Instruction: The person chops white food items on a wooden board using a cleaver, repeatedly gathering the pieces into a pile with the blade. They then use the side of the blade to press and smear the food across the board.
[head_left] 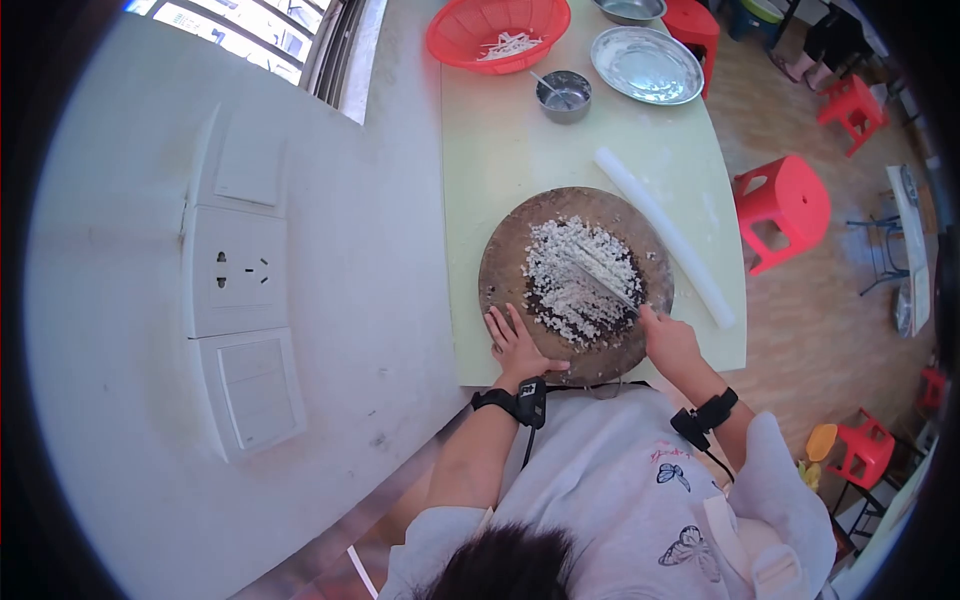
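A round wooden chopping board (505,250) lies near the front edge of the pale green table. Finely chopped white bits (560,250), kind not clear, are heaped over its middle, with a dark patch showing beneath them. My right hand (672,345) is closed on the handle of a knife (603,272), whose blade rests among the bits, pointing up and left. On the board's lower left rim, my left hand (517,348) lies flat with its fingers spread, holding nothing.
A long white roll (665,238) lies right of the board. Farther back are a metal bowl (564,98) with a spoon, a floury metal plate (648,66) and a red basket (465,35) with white strips. Red stools (790,205) stand to the right; a wall (380,250) borders the left.
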